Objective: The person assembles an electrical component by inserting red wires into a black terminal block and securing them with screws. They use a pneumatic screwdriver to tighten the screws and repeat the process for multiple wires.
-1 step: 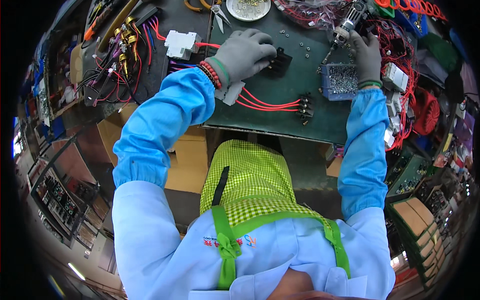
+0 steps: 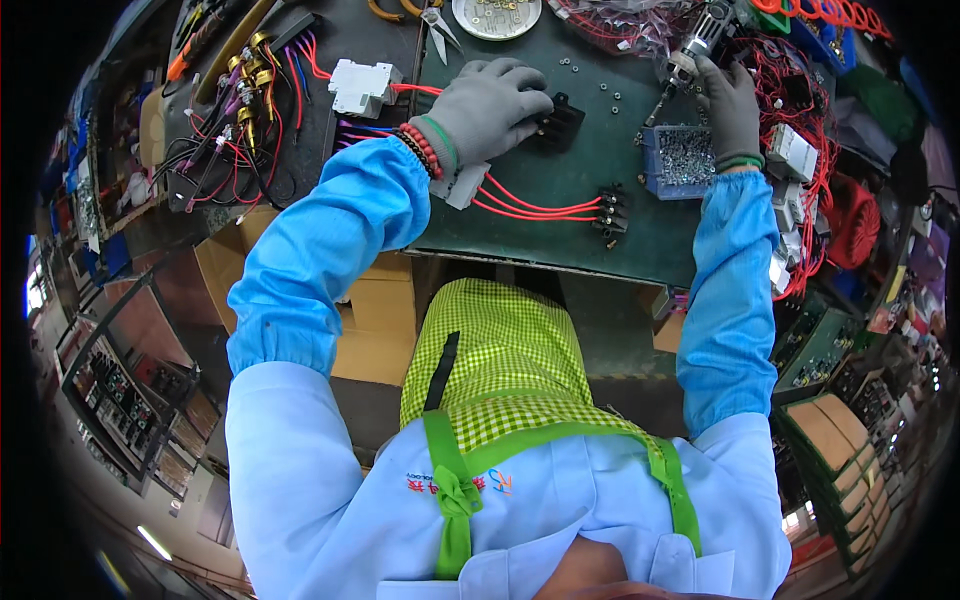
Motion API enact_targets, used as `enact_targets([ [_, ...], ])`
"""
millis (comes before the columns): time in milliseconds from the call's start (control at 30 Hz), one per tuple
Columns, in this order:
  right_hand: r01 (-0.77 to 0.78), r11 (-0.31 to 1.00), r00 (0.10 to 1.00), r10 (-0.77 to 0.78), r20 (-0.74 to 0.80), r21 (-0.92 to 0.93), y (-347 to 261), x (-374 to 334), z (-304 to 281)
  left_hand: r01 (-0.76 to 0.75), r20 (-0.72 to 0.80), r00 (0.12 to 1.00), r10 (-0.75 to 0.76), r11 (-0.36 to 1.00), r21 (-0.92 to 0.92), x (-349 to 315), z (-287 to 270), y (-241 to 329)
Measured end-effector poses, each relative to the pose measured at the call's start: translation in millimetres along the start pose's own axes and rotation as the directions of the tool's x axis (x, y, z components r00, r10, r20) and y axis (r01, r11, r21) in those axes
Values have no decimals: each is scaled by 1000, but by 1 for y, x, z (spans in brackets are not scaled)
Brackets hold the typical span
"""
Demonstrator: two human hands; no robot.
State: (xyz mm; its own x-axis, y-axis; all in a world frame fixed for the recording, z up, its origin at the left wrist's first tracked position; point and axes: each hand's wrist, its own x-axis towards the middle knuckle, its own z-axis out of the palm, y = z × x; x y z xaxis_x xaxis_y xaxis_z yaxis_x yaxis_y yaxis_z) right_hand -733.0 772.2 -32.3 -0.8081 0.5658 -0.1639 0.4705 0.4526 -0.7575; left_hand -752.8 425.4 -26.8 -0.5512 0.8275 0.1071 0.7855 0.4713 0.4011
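Note:
My left hand (image 2: 492,105), in a grey glove, is closed at a black terminal block (image 2: 563,122), its fingertips and thumb at the block's near end. Under that wrist sits a white breaker-like module (image 2: 463,186) with red wires (image 2: 535,211) running to a second black terminal block (image 2: 612,213). My right hand (image 2: 731,110), also gloved, has its fingers apart beside a silver power screwdriver (image 2: 690,62). Its fingertips come up to the tool's body; whether they touch it is unclear. A blue-edged box of small nuts or screws (image 2: 684,160) lies just left of that wrist.
Another white module (image 2: 362,88) lies left of my left hand, near scissors (image 2: 440,32) and a white dish of small parts (image 2: 497,18). Loose nuts (image 2: 615,97) dot the green mat (image 2: 540,248). Bundled red wires and white modules (image 2: 792,153) crowd the right; brass parts (image 2: 247,100) lie left.
My right hand has shifted slightly up and left, closer to the power screwdriver. My left hand stays in place.

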Motion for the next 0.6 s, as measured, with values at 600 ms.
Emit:
enact_targets([
  [600, -50, 997, 995, 44, -92, -62, 37, 31, 37, 18, 159, 987, -30, 997, 78, 22, 10, -1],
])
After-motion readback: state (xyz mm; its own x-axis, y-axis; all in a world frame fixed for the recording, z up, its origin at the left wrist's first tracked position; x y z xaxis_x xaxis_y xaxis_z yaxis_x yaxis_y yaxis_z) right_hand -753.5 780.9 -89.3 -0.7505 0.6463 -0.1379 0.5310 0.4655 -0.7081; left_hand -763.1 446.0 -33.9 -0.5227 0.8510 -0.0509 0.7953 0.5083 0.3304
